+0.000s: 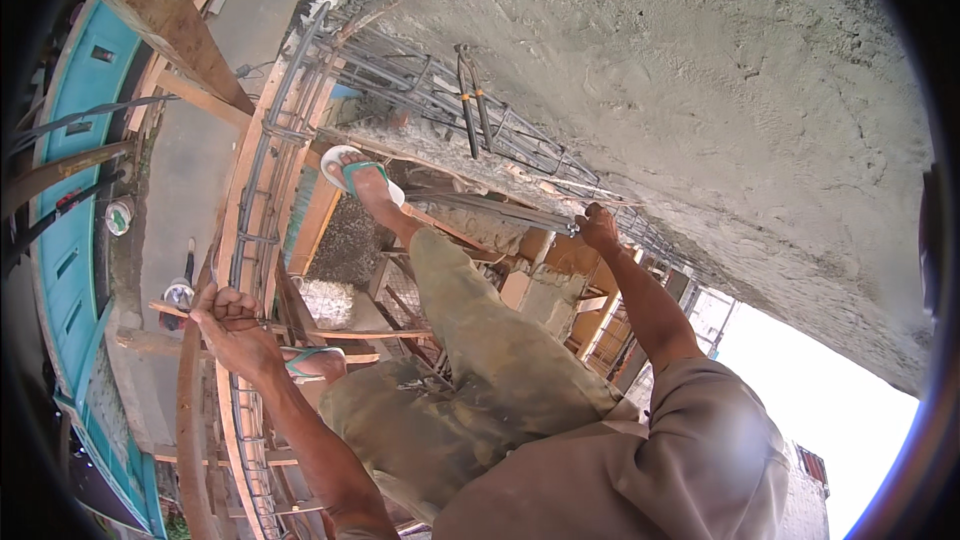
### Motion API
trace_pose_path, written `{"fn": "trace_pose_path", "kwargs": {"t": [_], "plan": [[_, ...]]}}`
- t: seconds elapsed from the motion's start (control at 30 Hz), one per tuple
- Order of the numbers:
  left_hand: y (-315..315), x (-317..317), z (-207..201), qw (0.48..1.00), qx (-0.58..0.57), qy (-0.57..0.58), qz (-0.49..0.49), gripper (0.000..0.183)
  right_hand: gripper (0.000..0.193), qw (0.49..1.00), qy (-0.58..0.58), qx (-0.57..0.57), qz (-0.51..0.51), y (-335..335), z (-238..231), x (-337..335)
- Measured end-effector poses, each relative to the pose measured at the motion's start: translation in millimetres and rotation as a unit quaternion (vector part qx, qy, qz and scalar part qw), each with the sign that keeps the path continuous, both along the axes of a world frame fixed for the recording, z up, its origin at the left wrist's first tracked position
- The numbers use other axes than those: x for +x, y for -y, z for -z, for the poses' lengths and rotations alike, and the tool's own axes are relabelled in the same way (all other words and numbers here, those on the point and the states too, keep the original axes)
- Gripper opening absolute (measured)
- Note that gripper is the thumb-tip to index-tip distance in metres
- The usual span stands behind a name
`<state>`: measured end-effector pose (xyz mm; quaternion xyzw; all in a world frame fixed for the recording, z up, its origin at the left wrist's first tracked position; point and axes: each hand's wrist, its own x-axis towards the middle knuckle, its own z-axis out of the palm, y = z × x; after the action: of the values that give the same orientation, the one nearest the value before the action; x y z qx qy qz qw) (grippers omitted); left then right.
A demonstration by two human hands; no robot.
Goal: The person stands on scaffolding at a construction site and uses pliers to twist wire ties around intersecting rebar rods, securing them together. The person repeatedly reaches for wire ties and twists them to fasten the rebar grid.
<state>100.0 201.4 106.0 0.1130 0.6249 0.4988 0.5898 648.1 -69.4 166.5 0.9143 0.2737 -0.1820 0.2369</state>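
My left hand (236,324) is at the left, beside the long wooden formwork (238,240) that has a rebar cage (262,195) lying in it. Its fingers are curled, and a thin wooden strip (350,333) passes at or under it; whether they grip the strip is hidden. Over to the right, beside the rough grey wall, my right hand (598,228) is closed. A small metal piece shows at its fingers, too small to name. A pair of pincers (470,100) with dark handles and orange bands rests on another rebar cage (520,130) along the wall.
My sandalled feet (365,175) stand apart on the framework. Below are gaps with timber and a gravel pile (350,240). A wooden post (165,20) rises at the upper left. The cement-plastered wall (700,90) borders the right; a turquoise wall (85,150) stands far left.
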Motion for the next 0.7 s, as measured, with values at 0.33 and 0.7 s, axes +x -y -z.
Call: {"fn": "trace_pose_path", "kwargs": {"t": [0.33, 0.7], "plan": [[22, 26, 42, 0.990, -0.028, -0.087, 0.105, 0.057, 0.035, 0.995, 0.070, -0.059, 0.047, 59, 83, 56], [36, 27, 60, 0.981, -0.040, -0.095, 0.164, 0.059, 0.051, 0.979, -0.005, -0.200, -0.052, 41, 84, 87]]}}
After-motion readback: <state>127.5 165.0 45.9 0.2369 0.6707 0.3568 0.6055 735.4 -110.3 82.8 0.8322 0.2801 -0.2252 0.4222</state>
